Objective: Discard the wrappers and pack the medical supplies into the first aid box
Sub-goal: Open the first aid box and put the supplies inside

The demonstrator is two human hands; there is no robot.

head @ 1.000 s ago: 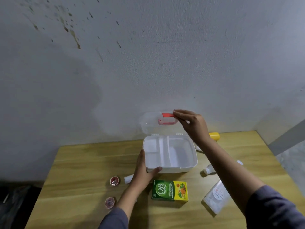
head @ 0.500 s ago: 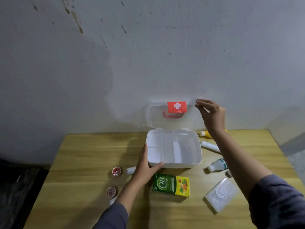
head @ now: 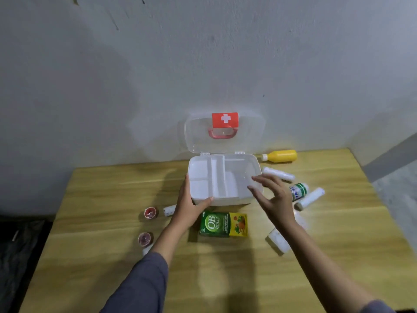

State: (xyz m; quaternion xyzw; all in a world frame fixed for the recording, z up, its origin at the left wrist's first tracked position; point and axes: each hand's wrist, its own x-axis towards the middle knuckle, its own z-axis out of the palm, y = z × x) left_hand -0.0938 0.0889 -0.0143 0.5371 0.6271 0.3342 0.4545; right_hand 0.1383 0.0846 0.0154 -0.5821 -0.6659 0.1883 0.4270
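Observation:
The white first aid box [head: 252, 160] stands open at the back of the wooden table, its clear lid [head: 248, 136] with a red cross label leaning against the wall. Its divided tray holds nothing. My left hand [head: 188, 205] grips the box's front left corner. My right hand [head: 274, 197] hovers with fingers spread over the box's front right corner, holding nothing. A green and yellow OB herbal carton [head: 223, 224] lies just in front of the box. A clear packet [head: 278, 240] lies under my right forearm.
Right of the box lie a yellow bottle [head: 279, 156], a white wrapped roll [head: 278, 173], a green-labelled bottle [head: 299, 192] and a white tube [head: 310, 198]. Left of my left wrist sit two small red-topped pots [head: 150, 213] [head: 145, 239] and a small white vial [head: 169, 210]. Table [head: 90, 222] edges drop off left and right.
My right hand let go of the lid, which now rests open against the wall, and came down toward the box's front right. My left hand stayed on the box.

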